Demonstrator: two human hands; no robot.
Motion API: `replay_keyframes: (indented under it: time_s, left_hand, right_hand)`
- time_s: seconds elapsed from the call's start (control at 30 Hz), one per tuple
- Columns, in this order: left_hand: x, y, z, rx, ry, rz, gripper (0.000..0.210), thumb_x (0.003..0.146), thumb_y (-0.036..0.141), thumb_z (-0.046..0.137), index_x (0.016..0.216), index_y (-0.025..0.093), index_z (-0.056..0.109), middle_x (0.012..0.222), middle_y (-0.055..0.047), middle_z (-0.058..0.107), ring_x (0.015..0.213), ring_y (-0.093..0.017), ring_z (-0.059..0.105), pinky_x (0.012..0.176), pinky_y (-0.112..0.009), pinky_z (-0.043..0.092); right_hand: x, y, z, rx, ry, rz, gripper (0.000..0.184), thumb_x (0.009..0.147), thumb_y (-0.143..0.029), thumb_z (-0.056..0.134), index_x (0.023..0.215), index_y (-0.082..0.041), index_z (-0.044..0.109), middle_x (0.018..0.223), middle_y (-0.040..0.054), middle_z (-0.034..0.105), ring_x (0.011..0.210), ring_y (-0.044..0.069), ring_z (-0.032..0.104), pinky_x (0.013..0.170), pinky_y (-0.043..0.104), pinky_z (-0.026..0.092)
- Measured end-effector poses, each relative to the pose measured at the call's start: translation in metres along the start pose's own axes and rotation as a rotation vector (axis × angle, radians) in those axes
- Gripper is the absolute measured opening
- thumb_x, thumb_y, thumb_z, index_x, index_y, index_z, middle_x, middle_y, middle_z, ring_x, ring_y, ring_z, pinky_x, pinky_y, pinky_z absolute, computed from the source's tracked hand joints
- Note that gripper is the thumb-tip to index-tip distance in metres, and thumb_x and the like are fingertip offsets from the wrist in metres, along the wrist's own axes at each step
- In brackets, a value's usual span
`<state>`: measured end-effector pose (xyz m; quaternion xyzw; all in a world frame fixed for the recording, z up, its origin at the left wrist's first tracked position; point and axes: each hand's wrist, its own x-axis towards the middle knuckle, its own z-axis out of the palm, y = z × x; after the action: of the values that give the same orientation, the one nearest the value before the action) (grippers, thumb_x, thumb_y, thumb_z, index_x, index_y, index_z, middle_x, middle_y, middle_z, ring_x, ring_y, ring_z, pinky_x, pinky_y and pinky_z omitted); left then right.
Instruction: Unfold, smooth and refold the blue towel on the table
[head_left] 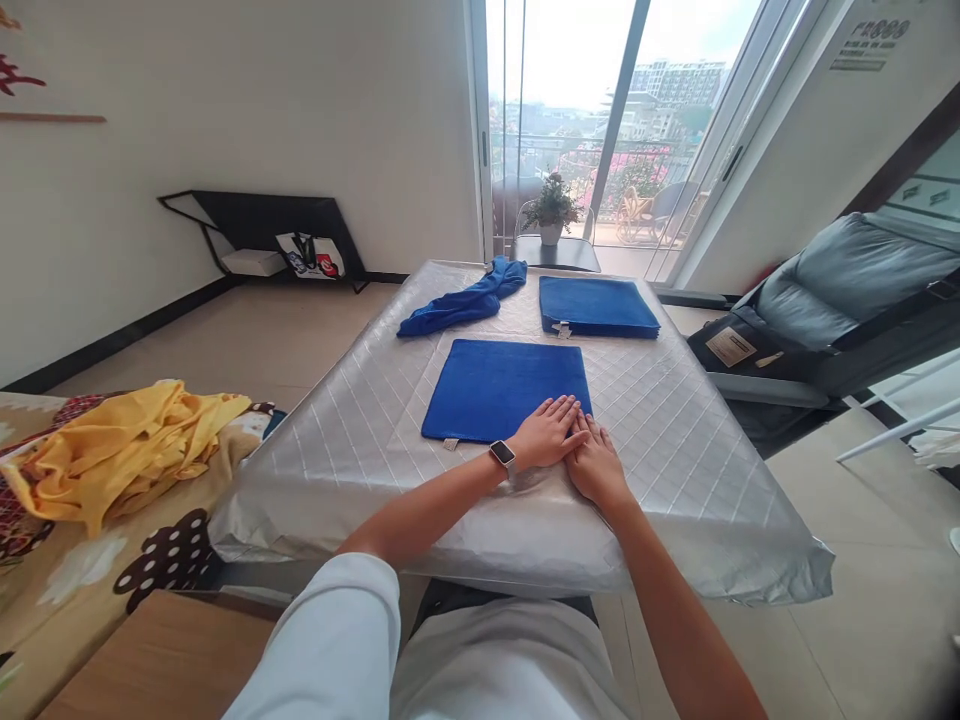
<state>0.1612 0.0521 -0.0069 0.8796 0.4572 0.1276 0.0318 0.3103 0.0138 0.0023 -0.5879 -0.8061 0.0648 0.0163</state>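
Cloth (499, 390), near right corner hidden by left hand (549, 432), right hand (598, 465).

This is a home: patterned bedding (82, 570), a padded armchair (832, 280), a sliding balcony door (625, 80) (potted plant (553, 208) beside it).

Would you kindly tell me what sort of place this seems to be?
Most likely a room in a home, perhaps a living room: there are a padded armchair, a potted plant and sliding glass doors.
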Motion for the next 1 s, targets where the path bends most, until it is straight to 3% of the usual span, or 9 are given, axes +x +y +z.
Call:
replay_keyframes:
  time_s: [0.13, 0.3, 0.43, 0.57, 0.83, 1.0]
  left_hand:
    - [-0.017, -0.026, -0.009, -0.022, -0.07, -0.117, 0.079, 0.108, 0.062, 0.015, 0.165, 0.009, 0.03, 0.172, -0.014, 0.026, 0.161, -0.024, 0.019, 0.132, -0.044, 0.014]
    - [-0.097, -0.088, -0.032, 0.026, -0.111, -0.458, 0.08, 0.106, 0.065, 0.018, 0.167, 0.015, 0.025, 0.174, -0.01, 0.021, 0.162, -0.025, 0.016, 0.133, -0.046, 0.013]
    - [-0.144, -0.109, -0.041, 0.087, -0.124, -0.584, 0.083, 0.106, 0.064, 0.015, 0.167, 0.008, 0.019, 0.175, -0.013, 0.016, 0.162, -0.027, 0.014, 0.133, -0.046, 0.013]
    - [-0.152, -0.105, -0.04, 0.107, -0.104, -0.595, 0.085, 0.106, 0.063, 0.016, 0.166, 0.004, 0.019, 0.174, -0.016, 0.015, 0.162, -0.027, 0.013, 0.133, -0.046, 0.012]
    - [-0.151, -0.101, -0.038, 0.085, -0.049, -0.587, 0.087, 0.105, 0.067, 0.022, 0.166, 0.006, 0.021, 0.173, -0.016, 0.02, 0.162, -0.029, 0.015, 0.132, -0.047, 0.017]
    - [-0.153, -0.101, -0.035, 0.105, -0.032, -0.572, 0.087, 0.104, 0.067, 0.022, 0.166, 0.006, 0.022, 0.173, -0.016, 0.021, 0.161, -0.03, 0.018, 0.132, -0.048, 0.018]
  right_hand:
    - [-0.001, -0.001, 0.0, 0.006, -0.004, 0.005, 0.066, 0.11, -0.041, 0.018, 0.168, -0.01, 0.025, 0.175, 0.0084, 0.019, 0.162, 0.023, 0.014, 0.131, 0.044, 0.013]
    - [0.0, -0.001, 0.0, 0.029, -0.019, 0.009, 0.068, 0.111, -0.045, 0.017, 0.168, -0.01, 0.022, 0.175, 0.0072, 0.015, 0.163, 0.022, 0.012, 0.132, 0.044, 0.011]
    - [-0.001, -0.002, 0.0, 0.028, -0.017, 0.019, 0.067, 0.111, -0.044, 0.017, 0.169, -0.012, 0.022, 0.175, 0.0065, 0.015, 0.163, 0.022, 0.012, 0.132, 0.043, 0.011]
    - [-0.003, -0.003, -0.004, 0.022, -0.018, 0.024, 0.067, 0.11, -0.044, 0.018, 0.168, -0.011, 0.022, 0.175, 0.0068, 0.016, 0.163, 0.022, 0.013, 0.132, 0.043, 0.011]
    - [-0.003, -0.003, -0.011, 0.0, -0.058, 0.022, 0.068, 0.111, -0.045, 0.02, 0.168, -0.009, 0.02, 0.175, 0.0082, 0.015, 0.163, 0.023, 0.012, 0.132, 0.043, 0.012]
    - [0.003, 0.003, -0.02, -0.069, -0.073, -0.007, 0.066, 0.11, -0.045, 0.021, 0.167, -0.012, 0.028, 0.174, 0.0092, 0.021, 0.162, 0.024, 0.018, 0.131, 0.046, 0.017]
